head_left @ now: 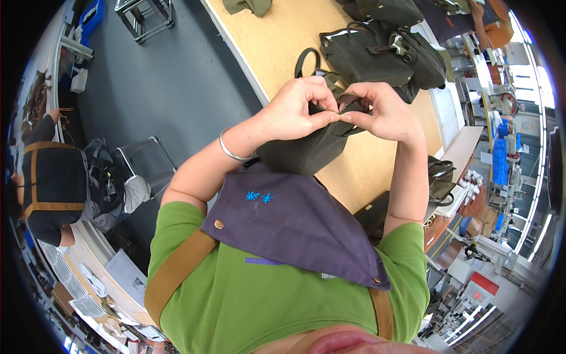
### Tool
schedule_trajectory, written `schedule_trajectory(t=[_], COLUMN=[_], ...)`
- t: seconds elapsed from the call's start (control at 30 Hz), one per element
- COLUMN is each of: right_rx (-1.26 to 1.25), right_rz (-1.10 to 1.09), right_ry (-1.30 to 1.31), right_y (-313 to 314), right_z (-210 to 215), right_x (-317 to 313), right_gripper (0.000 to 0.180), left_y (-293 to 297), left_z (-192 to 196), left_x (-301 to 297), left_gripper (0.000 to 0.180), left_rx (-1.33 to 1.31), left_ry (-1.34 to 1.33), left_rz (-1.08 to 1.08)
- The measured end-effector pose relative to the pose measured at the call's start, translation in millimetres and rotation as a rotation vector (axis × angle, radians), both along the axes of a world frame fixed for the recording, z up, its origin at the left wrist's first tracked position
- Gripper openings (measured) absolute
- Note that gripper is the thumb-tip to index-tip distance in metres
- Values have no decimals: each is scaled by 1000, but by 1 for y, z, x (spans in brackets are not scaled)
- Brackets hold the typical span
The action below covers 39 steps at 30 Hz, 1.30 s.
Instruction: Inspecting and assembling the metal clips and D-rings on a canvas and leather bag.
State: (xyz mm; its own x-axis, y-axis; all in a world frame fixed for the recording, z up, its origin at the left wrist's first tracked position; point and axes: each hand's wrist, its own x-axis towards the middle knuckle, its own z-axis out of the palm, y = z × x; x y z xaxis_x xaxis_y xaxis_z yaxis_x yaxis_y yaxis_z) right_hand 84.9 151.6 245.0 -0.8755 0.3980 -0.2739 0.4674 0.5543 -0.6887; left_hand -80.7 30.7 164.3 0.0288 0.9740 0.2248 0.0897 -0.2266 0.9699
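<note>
A dark olive handbag stands at the near edge of the table, close against my apron. My left hand pinches the bag's upper edge between thumb and fingers. From the other side my right hand grips the same edge, its thumb tip almost meeting the left one. A stretch of zip teeth shows beside the right fingers. Whatever small part lies between the fingertips is hidden. One black loop handle rises behind the left hand.
Finished-looking dark bags lie farther back on the wooden tabletop, with an olive cloth piece at its far end. Another bag is to the right. A co-worker is at the left, near a folding chair. A stool stands beyond.
</note>
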Motion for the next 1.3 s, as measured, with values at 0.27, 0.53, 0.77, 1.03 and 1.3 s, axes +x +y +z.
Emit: schedule_trajectory(t=[0.27,0.53,0.77,1.03,1.3], right_rx=[-86,-68,-90,-183,-253], right_rz=[-306,-318,-319,-332,-359], right_ry=[225,337,386,410,425], right_y=[-18,-17,-16,-16,-16], right_z=[-20,-33,-34,-35,-37], right_x=[22,33,34,34,35], right_gripper=[44,26,10,10,11], left_y=[4,43,47,47,47], left_z=[-3,3,14,20,25], left_x=[-10,-19,-15,-14,-15], left_gripper=[21,23,14,11,12], left_rx=[120,-107,52,198,239], left_ry=[290,112,295,446,516], left_rz=[162,-326,-219,-199,-224])
